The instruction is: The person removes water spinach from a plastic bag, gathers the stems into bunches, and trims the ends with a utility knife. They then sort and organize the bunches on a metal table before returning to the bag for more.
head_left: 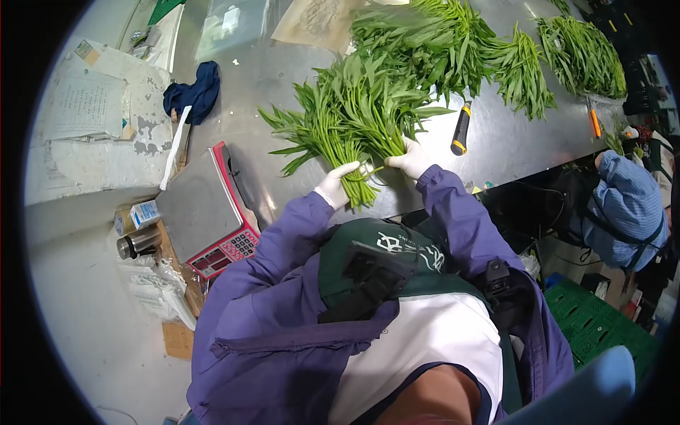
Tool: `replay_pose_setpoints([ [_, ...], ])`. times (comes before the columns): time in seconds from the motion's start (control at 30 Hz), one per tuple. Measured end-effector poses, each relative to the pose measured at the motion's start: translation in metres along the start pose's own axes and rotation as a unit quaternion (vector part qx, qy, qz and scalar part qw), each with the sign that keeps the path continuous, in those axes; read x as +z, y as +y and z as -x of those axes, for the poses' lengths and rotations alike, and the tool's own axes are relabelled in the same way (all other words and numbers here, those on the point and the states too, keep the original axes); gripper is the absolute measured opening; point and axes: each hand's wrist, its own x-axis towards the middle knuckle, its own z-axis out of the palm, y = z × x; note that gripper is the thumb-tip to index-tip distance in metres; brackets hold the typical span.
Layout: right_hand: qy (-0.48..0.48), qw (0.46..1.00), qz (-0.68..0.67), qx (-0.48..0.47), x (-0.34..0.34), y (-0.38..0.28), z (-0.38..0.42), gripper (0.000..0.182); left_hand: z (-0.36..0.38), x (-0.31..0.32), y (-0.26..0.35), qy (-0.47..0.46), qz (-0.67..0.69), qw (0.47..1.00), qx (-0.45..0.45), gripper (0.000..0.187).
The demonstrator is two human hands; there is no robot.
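Observation:
My left hand (337, 185), in a white glove, is closed around the lower stems of a bunch of leafy greens (327, 139) with long narrow leaves, like water spinach. The cut stem ends stick out below the thumb. In its own white glove, my right hand (411, 160) grips the stems of a second bunch (379, 117) close beside the first, and the leaves of the two overlap. Both bunches point away from me over the metal table. To the right of my right hand lies a yellow-and-black utility knife (462, 129).
A large pile of greens (432, 49) lies behind the bunches, with more bunches (582, 57) farther right. An orange-handled tool (593, 122) rests near the table edge (552, 157). At left stand a red scale (205, 212) and dark blue cloth (195, 92). Another person (627, 212) is at far right.

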Motion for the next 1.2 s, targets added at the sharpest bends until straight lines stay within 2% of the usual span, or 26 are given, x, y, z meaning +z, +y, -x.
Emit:
replay_pose_setpoints([
  [0.03, 0.034, 0.994, 0.104, -0.025, -0.006, 0.005, -0.003, 0.046, 0.011, 0.032, 0.004, 0.067, -0.023, 0.997, -0.002, 0.023],
  [0.07, 0.034, 0.994, 0.104, -0.025, -0.003, -0.006, 0.003, 0.046, 0.014, 0.026, 0.008, 0.067, -0.023, 0.997, -0.003, 0.023],
  [0.13, 0.109, 0.928, 0.356, -0.011, 0.0, -0.028, 0.015, 0.049, 0.024, 0.005, 0.027, 0.018, -0.063, 0.998, 0.01, 0.024],
  [0.17, 0.107, 0.924, 0.368, -0.008, -0.005, -0.022, 0.012, 0.052, 0.035, 0.019, 0.037, 0.039, -0.081, 0.995, 0.048, 0.023],
  [0.2, 0.105, 0.924, 0.367, -0.009, -0.008, -0.015, 0.01, 0.052, 0.048, 0.024, 0.05, 0.074, -0.097, 0.992, 0.034, 0.024],
  [0.27, 0.08, 0.956, 0.282, -0.026, -0.005, -0.012, 0.012, 0.05, 0.057, 0.013, 0.067, 0.108, -0.151, 0.982, 0.04, 0.025],
  [0.3, 0.065, 0.97, 0.231, -0.034, 0.0, -0.012, 0.012, 0.05, 0.056, -0.003, 0.07, 0.152, -0.19, 0.97, 0.008, 0.023],
  [0.4, 0.057, 0.964, 0.254, -0.045, 0.019, -0.005, 0.005, 0.05, 0.036, 0.011, 0.038, 0.164, -0.231, 0.958, 0.042, 0.023],
  [0.43, 0.063, 0.968, 0.244, 0.008, 0.026, -0.004, 0.006, 0.051, 0.028, 0.009, 0.025, 0.184, -0.234, 0.954, 0.029, 0.021],
  [0.47, 0.064, 0.963, 0.261, 0.023, 0.031, 0.004, 0.004, 0.052, 0.018, 0.007, 0.012, 0.203, -0.237, 0.95, 0.015, 0.019],
  [0.53, 0.054, 0.959, 0.276, 0.023, 0.038, 0.02, 0.005, 0.053, -0.009, -0.01, -0.015, 0.216, -0.221, 0.948, 0.079, 0.021],
  [0.6, 0.061, 0.958, 0.28, 0.026, 0.037, 0.027, 0.002, 0.052, -0.016, -0.009, -0.024, 0.271, -0.226, 0.932, 0.082, 0.02],
  [0.63, 0.044, 0.977, 0.204, 0.045, 0.034, 0.029, 0.0, 0.048, -0.015, -0.009, -0.025, 0.272, -0.225, 0.932, 0.08, 0.02],
  [0.67, 0.028, 0.99, 0.125, 0.065, 0.039, 0.01, 0.005, 0.045, -0.013, -0.009, -0.023, 0.253, -0.2, 0.944, 0.072, 0.02],
  [0.7, -0.043, 0.984, 0.093, 0.144, 0.032, -0.014, 0.011, 0.039, -0.011, -0.008, -0.021, 0.233, -0.175, 0.954, 0.065, 0.02],
  [0.73, -0.043, 0.985, 0.091, 0.143, 0.033, -0.011, 0.01, 0.039, -0.008, -0.001, -0.017, 0.233, -0.177, 0.954, 0.066, 0.02],
  [0.8, -0.052, 0.995, -0.023, 0.081, 0.034, 0.005, 0.003, 0.035, -0.002, 0.015, -0.011, 0.209, -0.138, 0.968, 0.028, 0.021],
  [0.87, -0.051, 0.994, -0.047, 0.08, 0.033, 0.01, -0.001, 0.038, -0.003, 0.013, -0.005, 0.196, -0.144, 0.969, 0.031, 0.02],
  [0.93, 0.023, 0.997, 0.07, -0.004, 0.026, 0.012, -0.002, 0.042, 0.009, 0.011, 0.011, 0.015, -0.056, 0.997, 0.057, 0.02],
  [0.97, 0.054, 0.988, 0.138, -0.037, 0.021, -0.003, 0.007, 0.047, 0.025, 0.021, 0.026, 0.047, -0.07, 0.991, 0.104, 0.021],
  [1.0, 0.088, 0.973, 0.175, -0.122, 0.007, 0.024, -0.006, 0.047, 0.046, 0.038, 0.043, 0.082, -0.084, 0.981, 0.152, 0.022],
  [1.03, 0.142, 0.935, 0.297, -0.131, 0.006, 0.0, 0.008, 0.047, 0.066, 0.055, 0.059, 0.08, -0.055, 0.975, 0.198, 0.018],
  [1.07, 0.161, 0.938, 0.283, -0.12, 0.004, 0.009, 0.007, 0.046, 0.081, 0.064, 0.071, 0.074, -0.033, 0.965, 0.251, 0.015],
  [1.13, 0.156, 0.923, 0.348, -0.045, 0.011, -0.006, 0.016, 0.044, 0.103, 0.076, 0.093, 0.023, -0.066, 0.947, 0.313, 0.013],
  [1.2, 0.098, 0.896, 0.433, 0.019, 0.01, 0.006, 0.009, 0.053, 0.11, 0.093, 0.101, 0.001, -0.107, 0.922, 0.372, 0.013],
])
